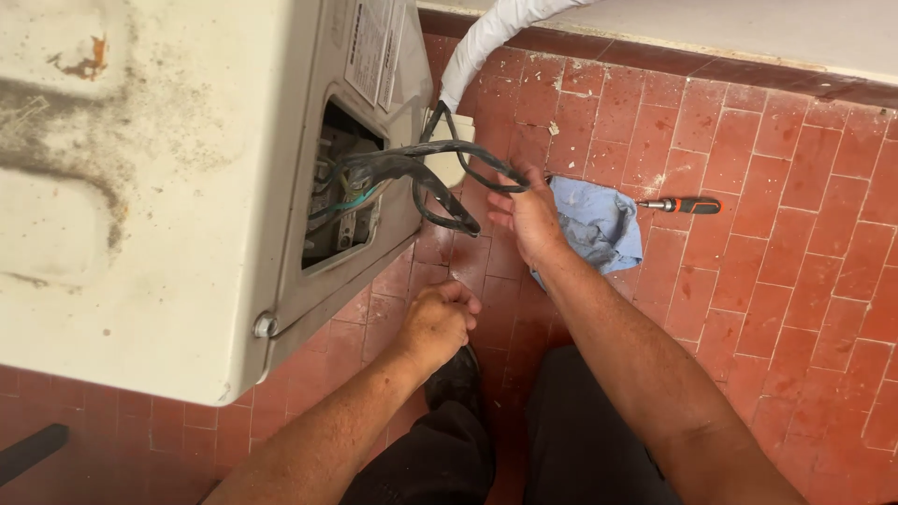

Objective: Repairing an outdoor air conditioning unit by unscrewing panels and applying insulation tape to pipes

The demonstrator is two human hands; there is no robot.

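My right hand [526,217] holds a loop of black cable [449,154] that runs out of the open side panel [344,182] of a dirty white outdoor unit [150,187]. Coloured wires show inside the opening. My left hand [438,320] is closed into a fist below the cables, close to the unit's lower corner; whether it holds anything is hidden. A white wrapped pipe [486,37] comes down from the wall to the unit's side.
A blue cloth [599,224] lies on the red tile floor [767,243] just right of my right hand. A screwdriver with an orange and black handle [683,205] lies beyond it. My dark shoe [456,379] and trouser legs are below.
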